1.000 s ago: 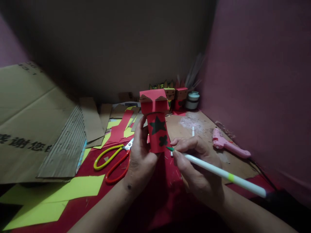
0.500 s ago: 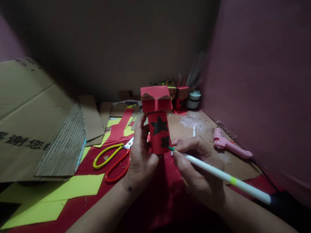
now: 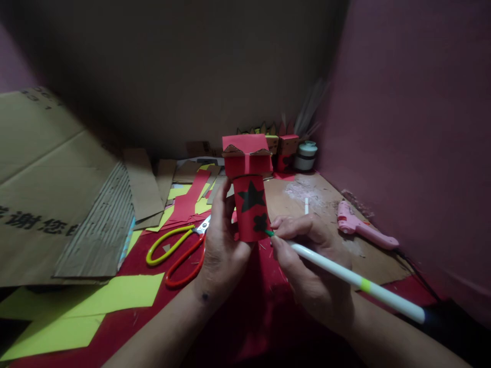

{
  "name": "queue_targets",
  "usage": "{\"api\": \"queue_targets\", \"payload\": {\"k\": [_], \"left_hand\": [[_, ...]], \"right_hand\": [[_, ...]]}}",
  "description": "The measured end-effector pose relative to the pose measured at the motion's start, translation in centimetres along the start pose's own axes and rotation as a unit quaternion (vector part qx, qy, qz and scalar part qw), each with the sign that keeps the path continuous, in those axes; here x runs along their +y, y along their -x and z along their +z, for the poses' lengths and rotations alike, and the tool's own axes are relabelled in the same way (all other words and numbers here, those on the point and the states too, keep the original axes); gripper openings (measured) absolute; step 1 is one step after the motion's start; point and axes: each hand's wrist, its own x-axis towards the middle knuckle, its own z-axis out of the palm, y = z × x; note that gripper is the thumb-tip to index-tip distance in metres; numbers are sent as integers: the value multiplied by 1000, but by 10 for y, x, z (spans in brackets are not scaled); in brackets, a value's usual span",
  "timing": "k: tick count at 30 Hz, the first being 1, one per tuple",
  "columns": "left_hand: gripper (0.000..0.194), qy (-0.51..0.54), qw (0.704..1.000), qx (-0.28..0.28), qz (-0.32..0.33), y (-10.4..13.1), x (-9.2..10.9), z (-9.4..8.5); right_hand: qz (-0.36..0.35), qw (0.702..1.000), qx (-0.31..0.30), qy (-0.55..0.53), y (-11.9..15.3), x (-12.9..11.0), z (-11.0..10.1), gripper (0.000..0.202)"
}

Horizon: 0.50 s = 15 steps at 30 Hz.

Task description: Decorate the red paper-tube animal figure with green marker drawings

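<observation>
My left hand [image 3: 226, 240] is wrapped round the body of a red paper figure [image 3: 245, 220], held upright in the middle of the head view. A dark star and a smaller dark flower shape mark its front, and a box-like red head with two brown cardboard flaps sits on top. Pinched in my right hand [image 3: 310, 255] is a white marker pen [image 3: 330, 266] with a green tip. That tip meets the lower right of the body, beside the flower shape. Scissors [image 3: 184, 255] with one yellow and one red handle lie just left of my left hand.
A pink glue gun [image 3: 362, 227] lies at right on a cardboard sheet [image 3: 322, 199]. Behind stand a similar red figure [image 3: 287, 151] and a pale jar [image 3: 306, 156]. Yellow paper [image 3: 115, 296], red strips [image 3: 192, 197] and a large cardboard piece [image 3: 34, 194] cover the left.
Almost nothing differs. The view has shifted very slightly; both hands keep their hold, with the marker tip still at the flower shape's lower right.
</observation>
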Motion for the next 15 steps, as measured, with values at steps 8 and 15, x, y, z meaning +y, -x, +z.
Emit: {"api": "queue_targets", "payload": {"k": [8, 15], "left_hand": [[75, -5, 1000, -2, -6, -1, 1, 0], [77, -13, 1000, 7, -10, 1, 0, 0]], "right_hand": [[0, 1000, 2, -1, -2, 0, 1, 10], [2, 1000, -7, -3, -1, 0, 1, 11]]}}
